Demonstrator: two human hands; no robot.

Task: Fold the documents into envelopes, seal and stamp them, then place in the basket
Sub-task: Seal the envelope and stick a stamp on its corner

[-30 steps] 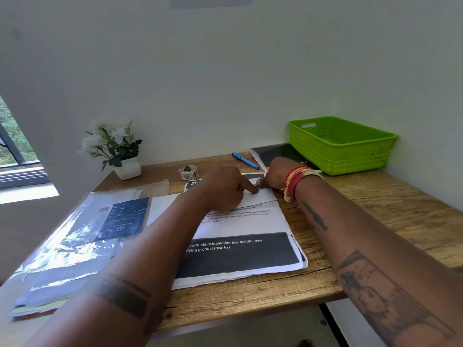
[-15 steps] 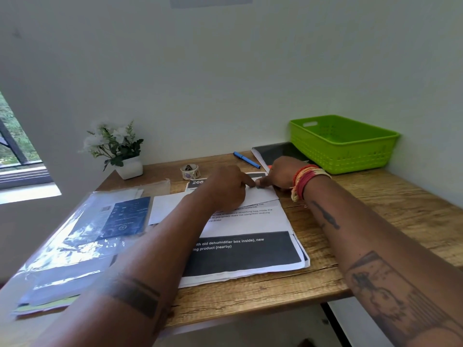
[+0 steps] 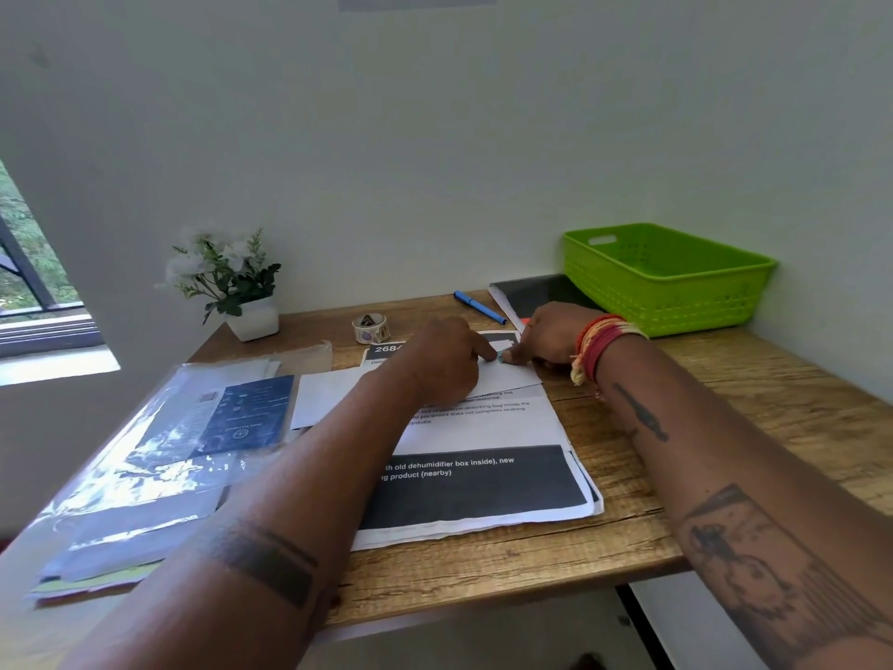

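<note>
- The white envelope [image 3: 507, 377] lies on the printed documents [image 3: 483, 427] on the counter [image 3: 725, 427]; a small stamp [image 3: 499, 356] sits at its far right corner.
- My left hand [image 3: 447, 360], fingers curled, presses the stamp with the index fingertip.
- My right hand [image 3: 546, 338] pins that corner, fingers curled under (holding anything? I cannot tell).
- I should press flat and rub outward, keeping the envelope still.
- The green basket [image 3: 667, 302] waits behind, right.

Both hands meet at the top right corner of a white paper envelope [image 3: 507, 377] lying on printed documents [image 3: 483, 481]. Left hand [image 3: 447, 357] forefinger and right hand [image 3: 546, 336] thumb press a small teal stamp [image 3: 499, 356]. Green plastic lattice basket [image 3: 662, 278] at 2 o'clock, sticker roll [image 3: 370, 327] at 11 o'clock of the envelope.
</note>
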